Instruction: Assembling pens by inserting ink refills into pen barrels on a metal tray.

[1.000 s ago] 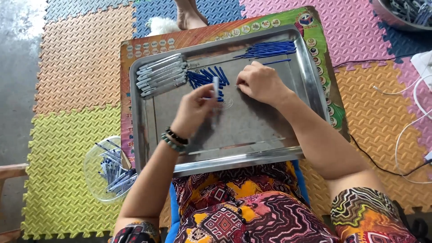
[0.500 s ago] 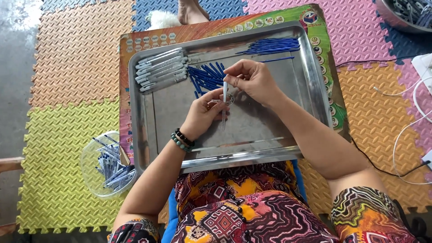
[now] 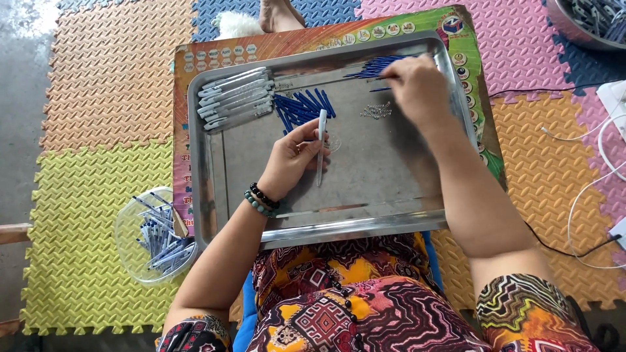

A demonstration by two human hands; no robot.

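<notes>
Head view, left hand: the left hand (image 3: 295, 155) sits over the middle of the steel tray (image 3: 208, 195), wrist bent, fingers curled shut around a pale pen barrel (image 3: 321, 148) held roughly upright, its lower end over the tray floor.
Head view, right hand: the right hand (image 3: 417, 85) reaches to the tray's far right corner, fingertips pinched narrow at the heap of blue refills (image 3: 378, 65); whether it has one in its grip cannot be told.
Materials: the tray is shiny, rectangular, with a raised rolled rim; a row of grey-white pen barrels (image 3: 233, 99) lies in its far left part, a fan of blue pen parts (image 3: 303, 104) beside them, a small cluster of metal springs (image 3: 377, 111) near the right hand.
Underneath: printed board (image 3: 182, 130) on ridged foam mats (image 3: 91, 195).
Edges and room: bare tray floor lies near the person; a clear plastic bowl (image 3: 127, 221) of pens sits left, just outside the rim.
</notes>
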